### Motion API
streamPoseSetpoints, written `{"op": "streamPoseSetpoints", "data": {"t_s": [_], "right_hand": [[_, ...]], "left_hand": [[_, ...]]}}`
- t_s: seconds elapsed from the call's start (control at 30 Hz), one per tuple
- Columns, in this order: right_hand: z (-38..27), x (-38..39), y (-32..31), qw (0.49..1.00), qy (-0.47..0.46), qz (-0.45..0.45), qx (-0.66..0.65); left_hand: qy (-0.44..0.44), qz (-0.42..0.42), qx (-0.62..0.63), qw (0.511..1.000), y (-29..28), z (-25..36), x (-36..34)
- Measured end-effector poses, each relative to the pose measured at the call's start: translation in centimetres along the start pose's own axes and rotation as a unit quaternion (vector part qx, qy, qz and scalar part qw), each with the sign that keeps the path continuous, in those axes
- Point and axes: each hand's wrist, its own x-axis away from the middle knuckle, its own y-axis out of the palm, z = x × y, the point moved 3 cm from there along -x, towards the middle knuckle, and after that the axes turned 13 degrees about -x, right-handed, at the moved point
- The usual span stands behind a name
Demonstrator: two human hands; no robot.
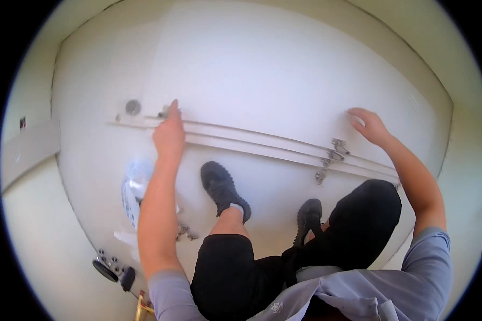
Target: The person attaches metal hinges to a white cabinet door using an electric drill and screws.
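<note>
Long narrow white rails [254,140] lie side by side across the floor in front of me. Over their left end is my left hand [169,134], its index finger stretched forward and the others curled. A small metal bracket [163,113] shows at its fingertips, partly covered by them; it appears gripped there. My right hand [371,127] hovers beyond the right part of the rails, thumb and fingers apart, holding nothing. Nearest to it, several small metal brackets [336,154] sit in a row across the rails. A round grey disc [133,107] lies just past the rails' left end.
My black shoes [222,187] stand on the near side of the rails. Left of my left forearm are a clear plastic bag [132,187] and loose metal fittings [185,231]. Black round parts [105,270] lie at the lower left. A grey board [31,151] runs along the left wall.
</note>
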Motion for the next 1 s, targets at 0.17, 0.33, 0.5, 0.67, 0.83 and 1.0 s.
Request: {"op": "streamPoseSetpoints", "data": {"t_s": [0.17,0.33,0.5,0.67,0.83,1.0], "right_hand": [[5.3,13.2,1.0,0.971,0.163,0.139,-0.109],[6.3,19.2,9.1,0.924,0.27,0.039,-0.269],[3.2,16.9,15.9,0.781,0.315,0.019,-0.539],[0.4,14.1,14.4,0.628,0.324,0.033,-0.707],[0.7,12.8,13.9,0.565,0.381,-0.024,-0.732],[0.7,12.7,14.5,0.585,0.379,-0.009,-0.718]], "left_hand": [[0.162,-0.077,-0.021,0.983,-0.6,6.0,-1.4],[0.389,-0.12,-0.048,0.912,-3.4,18.9,1.5],[0.508,-0.126,0.002,0.852,-3.4,30.0,6.2],[0.507,-0.127,-0.006,0.852,-1.2,34.5,7.8],[0.48,-0.08,0.027,0.873,0.7,36.4,9.6],[0.461,-0.006,0.034,0.886,2.4,37.0,11.4]]}}
